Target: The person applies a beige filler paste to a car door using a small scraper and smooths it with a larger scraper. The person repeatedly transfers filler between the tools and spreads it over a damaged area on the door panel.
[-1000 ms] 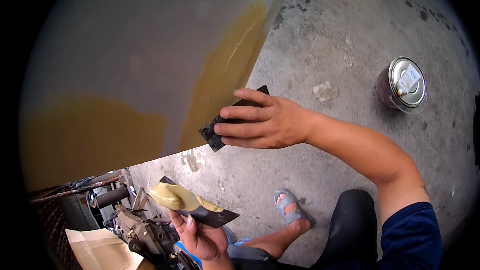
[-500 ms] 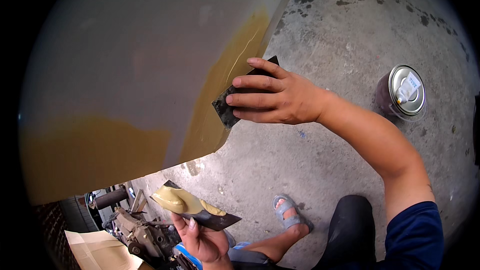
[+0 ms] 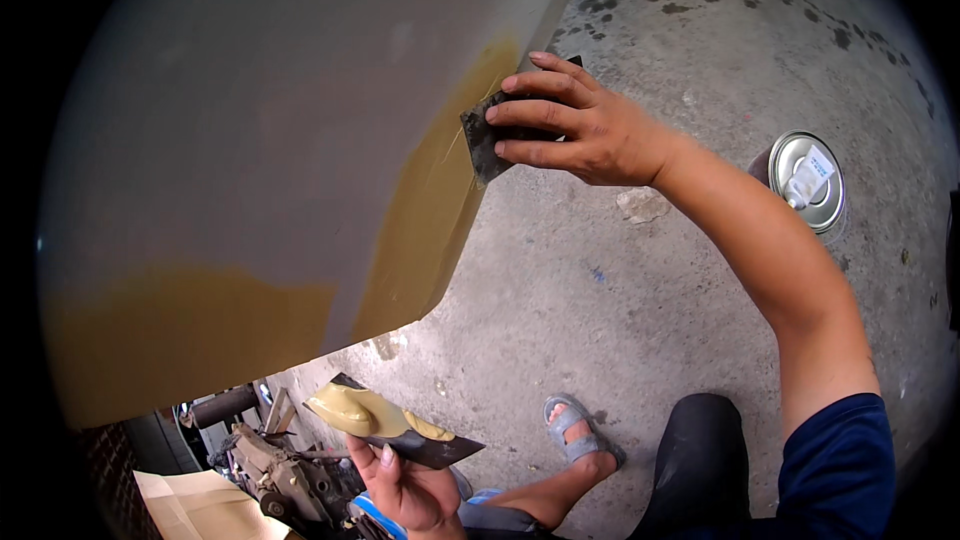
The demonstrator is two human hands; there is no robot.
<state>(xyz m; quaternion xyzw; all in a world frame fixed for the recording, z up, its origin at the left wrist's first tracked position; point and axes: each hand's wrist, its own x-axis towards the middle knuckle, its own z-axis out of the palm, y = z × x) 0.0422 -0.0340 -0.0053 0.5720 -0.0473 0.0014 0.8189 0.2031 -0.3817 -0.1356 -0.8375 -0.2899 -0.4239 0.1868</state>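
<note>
A large grey panel point(image 3: 270, 130) with yellowish-brown filler patches point(image 3: 420, 205) along its right and lower edges fills the upper left. My right hand point(image 3: 590, 130) grips a dark flat spreader point(image 3: 484, 145), its blade pressed against the filler at the panel's right edge. Thin raised lines of filler run beside the blade. Low in the view, my left hand point(image 3: 405, 485) holds a dark flat plate point(image 3: 435, 450) from below, thumb and fingers at its near edge. A thick mound of pale yellow putty point(image 3: 350, 410) lies on that plate, apart from the panel.
A lidded metal can point(image 3: 808, 180) stands on the concrete floor point(image 3: 640, 310) at the right, a white tube point(image 3: 812, 175) on its lid. Greasy machine parts point(image 3: 290, 475) and a cardboard sheet point(image 3: 200, 507) lie at the lower left. My sandalled foot point(image 3: 573, 427) is below.
My right hand has slid the spreader up and to the right along the panel's edge. My left hand stays nearly still with the putty plate.
</note>
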